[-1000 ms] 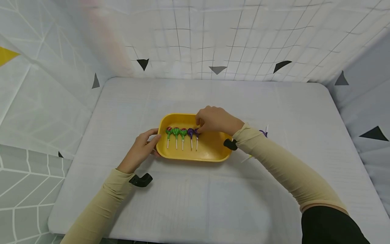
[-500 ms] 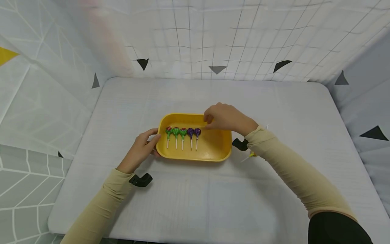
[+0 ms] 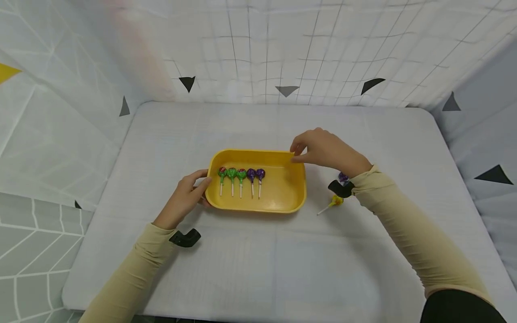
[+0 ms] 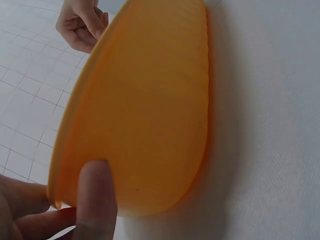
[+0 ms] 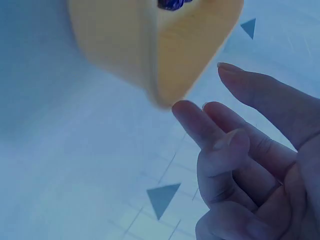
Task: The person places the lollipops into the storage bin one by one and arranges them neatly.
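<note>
A yellow tray (image 3: 282, 197) lies on the table with lollipops in a row in its left half. Three are green and red, such as the green lollipop (image 3: 232, 174); beside them lie two purple ones, the rightmost being a purple lollipop (image 3: 260, 174). My left hand (image 3: 183, 197) holds the tray's left end, thumb and fingers at the wall and rim in the left wrist view. Over the tray's back right corner hovers my right hand (image 3: 325, 150), its fingers loosely bent and apart from the thumb, holding nothing. In the right wrist view the fingertips (image 5: 187, 112) are close to the corner.
Right of the tray lie a yellow lollipop (image 3: 336, 201) and another purple lollipop (image 3: 343, 177), partly hidden by the right wrist and its black camera mount (image 3: 341, 189). A white cloth covers the table (image 3: 242, 269); grid-patterned sheeting (image 3: 258, 54) hangs behind it.
My right hand has let go of the rightmost purple lollipop in the row and moved right and up to the tray's corner. The yellow lollipop has come into view. My left hand stays put.
</note>
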